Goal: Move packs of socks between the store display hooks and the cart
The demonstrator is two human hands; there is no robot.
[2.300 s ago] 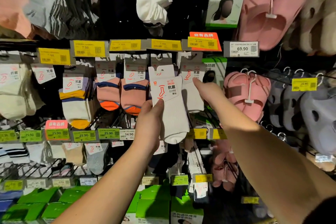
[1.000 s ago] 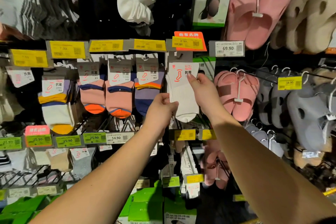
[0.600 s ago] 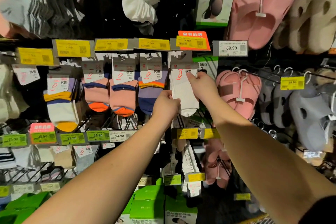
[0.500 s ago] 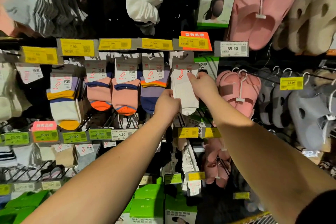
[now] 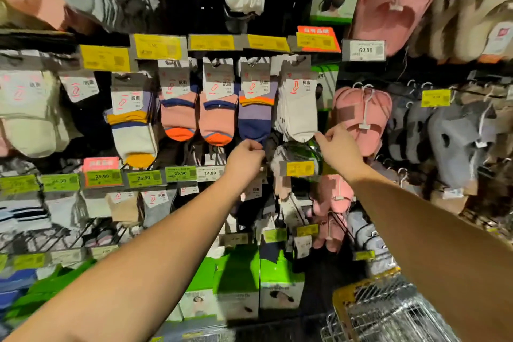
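A pack of white socks (image 5: 298, 104) hangs on a display hook in the middle row, right of a purple-and-navy pack (image 5: 255, 111) and two pink-and-orange packs (image 5: 218, 116). My right hand (image 5: 337, 148) is just below the white pack's lower right corner, its loosely curled fingertips at the corner and nothing in its grip. Under the purple pack, my left hand (image 5: 245, 157) has its fingers loosely curled and holds nothing. The wire cart (image 5: 374, 311) with a yellow rim shows at the bottom right.
Yellow and green price tags (image 5: 209, 173) line the hook rails. Pink slippers (image 5: 361, 116) and grey slippers (image 5: 449, 141) hang to the right. Green boxes (image 5: 238, 280) stand on the bottom shelf. More sock packs (image 5: 133, 119) fill the left side.
Both hands held the white sock pack at its hook; now the pack hangs free and both hands have dropped below it. The view has tilted down, showing the cart.
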